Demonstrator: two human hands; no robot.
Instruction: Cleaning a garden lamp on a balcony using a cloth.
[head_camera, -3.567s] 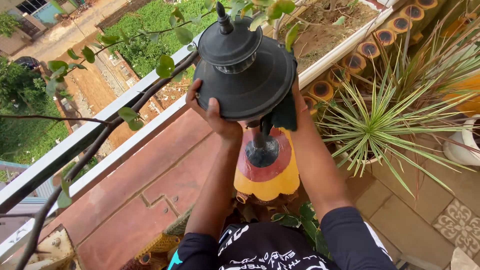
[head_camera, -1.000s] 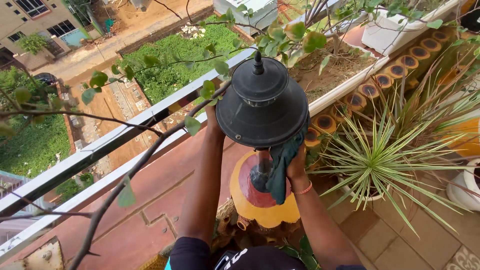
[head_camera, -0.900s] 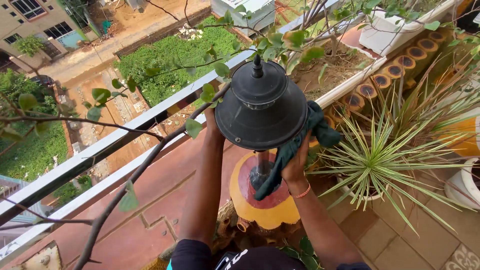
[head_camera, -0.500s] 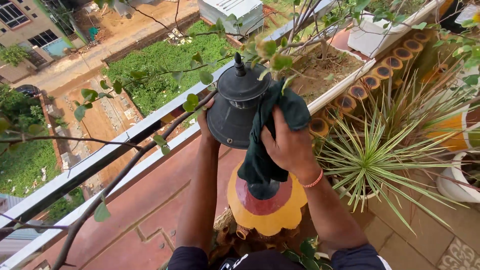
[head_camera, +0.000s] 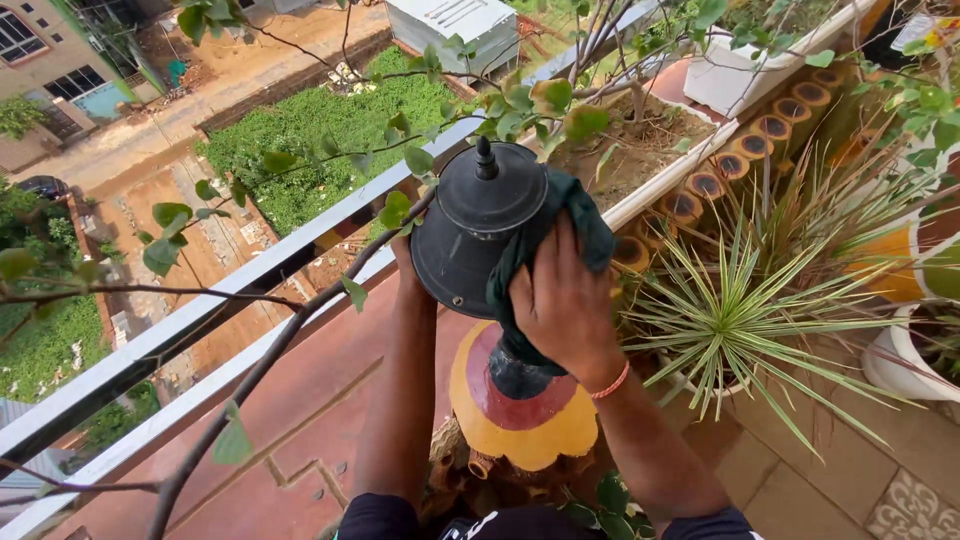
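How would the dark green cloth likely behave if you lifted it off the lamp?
The cloth would probably go limp: it drapes over the lamp and follows its curve under the right hand. It looks thin, so likely light. Loose folds suggest it could slide off the smooth top.

Single head camera looks steeply down (close) over the balcony railing (head_camera: 200, 320).

Black lamp top (head_camera: 470, 235), dull and dusty. Dark green cloth (head_camera: 540, 240) over it. Yellow pedestal (head_camera: 520, 425) with a red ring around the black post base. Green-and-cream striped leaves on the spiky plant (head_camera: 740, 320). Terracotta-red ledge (head_camera: 300, 400). White planter (head_camera: 740, 75). Orange band on the wrist (head_camera: 610, 383). Beige floor tiles (head_camera: 910, 495) with a grey scroll pattern.
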